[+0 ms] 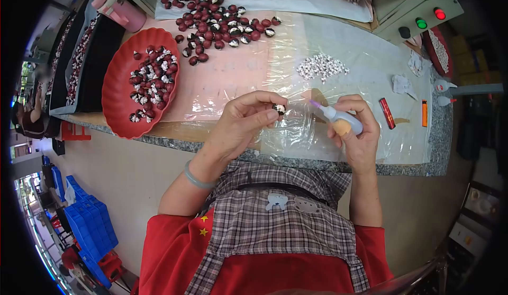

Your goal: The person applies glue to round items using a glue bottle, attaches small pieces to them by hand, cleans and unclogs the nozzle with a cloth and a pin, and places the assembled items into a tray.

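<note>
Between thumb and fingers, my left hand [246,119] pinches a small dark ball [279,108] with a pale patch on it. My right hand [358,128] is wrapped round a small translucent squeeze bottle [343,120] with a purple tip, which points left towards the ball without touching it. Something tan shows on the bottle's near side. Beyond the hands lies a pile of small white pieces [321,67] on the plastic-covered table [296,141]. Many dark red balls [203,26], some with white parts, are spread at the back left.
A red scalloped tray [114,91] holding balls with white pieces stands at the left, with a pink flask [120,10] behind it. At the right are a red tube [387,113], an orange stick [424,113], crumpled tissue [403,85] and a metal box [423,4] with lit buttons.
</note>
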Motion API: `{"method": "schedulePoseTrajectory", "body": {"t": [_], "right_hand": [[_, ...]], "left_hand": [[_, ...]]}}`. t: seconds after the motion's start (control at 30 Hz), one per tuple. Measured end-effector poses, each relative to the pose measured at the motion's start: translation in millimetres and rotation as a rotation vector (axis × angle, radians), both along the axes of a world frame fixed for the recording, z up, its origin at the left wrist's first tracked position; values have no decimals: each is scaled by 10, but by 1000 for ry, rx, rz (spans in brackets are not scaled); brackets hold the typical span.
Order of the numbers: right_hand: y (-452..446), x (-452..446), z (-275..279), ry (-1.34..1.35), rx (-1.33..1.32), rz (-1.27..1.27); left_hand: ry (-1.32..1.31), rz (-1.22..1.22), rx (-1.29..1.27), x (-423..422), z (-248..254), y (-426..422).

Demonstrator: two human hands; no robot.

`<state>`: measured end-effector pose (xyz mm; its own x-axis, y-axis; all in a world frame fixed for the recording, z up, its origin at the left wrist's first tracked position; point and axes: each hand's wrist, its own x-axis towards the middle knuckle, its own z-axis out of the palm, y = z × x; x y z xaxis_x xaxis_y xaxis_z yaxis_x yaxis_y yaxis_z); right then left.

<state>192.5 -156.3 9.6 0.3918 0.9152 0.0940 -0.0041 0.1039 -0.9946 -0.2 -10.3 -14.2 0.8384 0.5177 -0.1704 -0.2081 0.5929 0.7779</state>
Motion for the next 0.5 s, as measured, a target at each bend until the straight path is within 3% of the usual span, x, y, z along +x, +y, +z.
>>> {"method": "schedulePoseTrajectory", "body": {"t": [0.07, 0.23, 0.5], "right_hand": [[-32, -11, -11, 52, 19, -51], [-5, -142, 103, 86, 67, -224], [-58, -215, 108, -262, 159, -258]], "left_hand": [[-37, -47, -83, 18, 75, -32], [19, -29, -3, 51, -25, -112], [20, -34, -20, 32, -55, -137]]}}
